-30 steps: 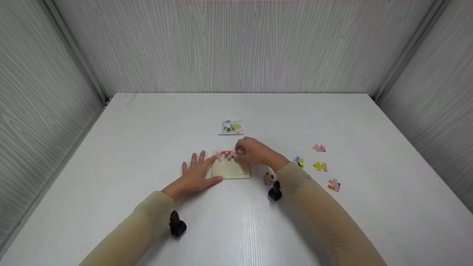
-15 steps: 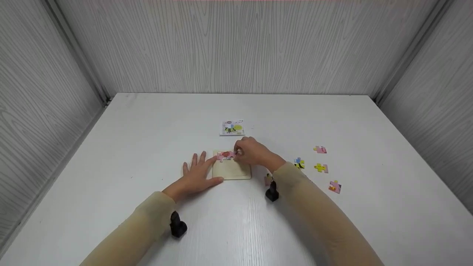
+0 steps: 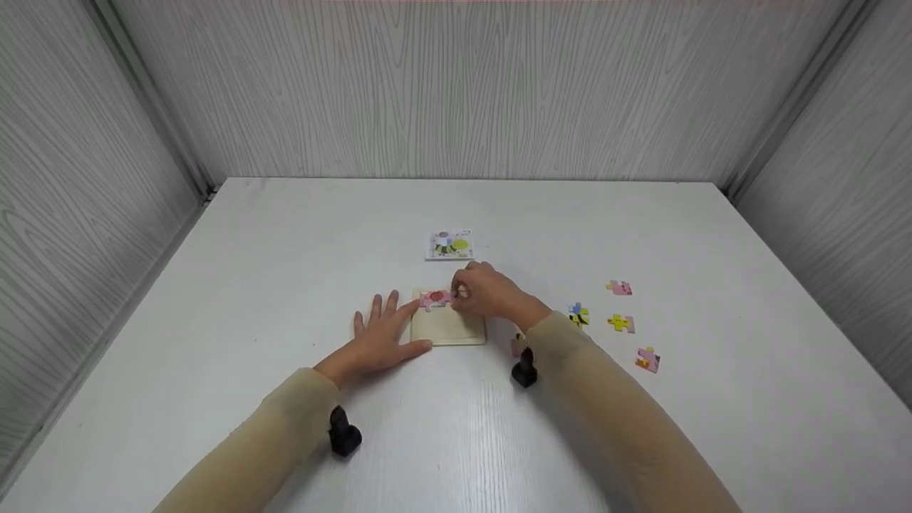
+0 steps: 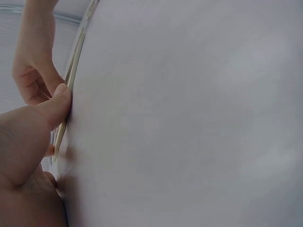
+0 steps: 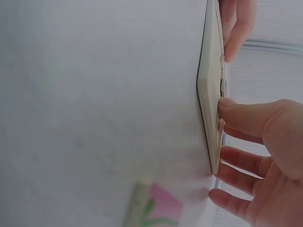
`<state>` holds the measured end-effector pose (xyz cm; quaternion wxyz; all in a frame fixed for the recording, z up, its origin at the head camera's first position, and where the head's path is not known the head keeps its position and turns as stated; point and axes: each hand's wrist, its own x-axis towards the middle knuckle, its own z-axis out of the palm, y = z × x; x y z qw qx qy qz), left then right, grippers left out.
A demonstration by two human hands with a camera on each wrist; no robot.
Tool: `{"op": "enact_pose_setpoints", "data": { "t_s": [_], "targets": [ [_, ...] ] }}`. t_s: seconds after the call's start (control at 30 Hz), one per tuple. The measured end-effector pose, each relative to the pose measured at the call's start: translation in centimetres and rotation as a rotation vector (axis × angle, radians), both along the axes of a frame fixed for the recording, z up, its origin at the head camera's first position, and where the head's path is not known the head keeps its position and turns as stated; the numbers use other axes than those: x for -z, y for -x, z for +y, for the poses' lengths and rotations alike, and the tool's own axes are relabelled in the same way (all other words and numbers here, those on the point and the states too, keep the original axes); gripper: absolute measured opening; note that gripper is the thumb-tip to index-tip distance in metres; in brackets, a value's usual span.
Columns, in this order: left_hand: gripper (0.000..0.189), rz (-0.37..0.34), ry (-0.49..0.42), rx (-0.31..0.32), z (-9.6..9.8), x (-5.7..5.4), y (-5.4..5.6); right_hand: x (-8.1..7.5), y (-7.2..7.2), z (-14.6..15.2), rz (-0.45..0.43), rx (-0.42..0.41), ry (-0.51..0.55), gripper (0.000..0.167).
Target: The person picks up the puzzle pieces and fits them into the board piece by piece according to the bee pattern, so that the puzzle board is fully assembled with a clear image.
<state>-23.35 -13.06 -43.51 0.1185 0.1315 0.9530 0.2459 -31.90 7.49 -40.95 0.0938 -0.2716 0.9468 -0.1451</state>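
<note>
A square, light wooden puzzle board (image 3: 447,330) lies in the middle of the table in the head view. Joined pink puzzle pieces (image 3: 435,298) sit along its far edge. My left hand (image 3: 377,343) lies with fingers spread at the board's left side, its thumb at the near left corner and its index finger at the pink pieces. My right hand (image 3: 488,292) pinches a puzzle piece at the far right corner, mostly hidden by the fingers. In the right wrist view, the right thumb (image 5: 236,113) presses at the pieces on the board's top face.
A small picture card (image 3: 450,245) with a bee lies beyond the board. Loose puzzle pieces are spread to the right, among them a yellow one (image 3: 621,323), a blue-and-yellow one (image 3: 578,314) and a pink one (image 3: 648,360). Another piece (image 3: 518,345) is partly behind the right wrist.
My right hand has shifted slightly left over the pink pieces, and its wrist has moved a little left too. The left hand keeps its place on the board.
</note>
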Motion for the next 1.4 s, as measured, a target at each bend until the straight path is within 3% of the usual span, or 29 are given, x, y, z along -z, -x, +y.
{"op": "enact_pose_setpoints", "data": {
  "t_s": [0.17,0.9,1.4],
  "targets": [
    [0.079,0.017,-0.023,0.009,-0.07,-0.25,0.16,-0.07,0.27,-0.02,0.021,-0.041,-0.003,0.027],
    [0.08,0.001,0.005,0.011,-0.13,-0.16,0.39,-0.14,0.26,-0.43,-0.002,-0.039,-0.031,0.025],
    [0.079,-0.009,0.003,0.002,-0.05,-0.08,0.11,-0.07,0.32,-0.34,-0.021,-0.092,-0.034,0.024]
  ]
}}
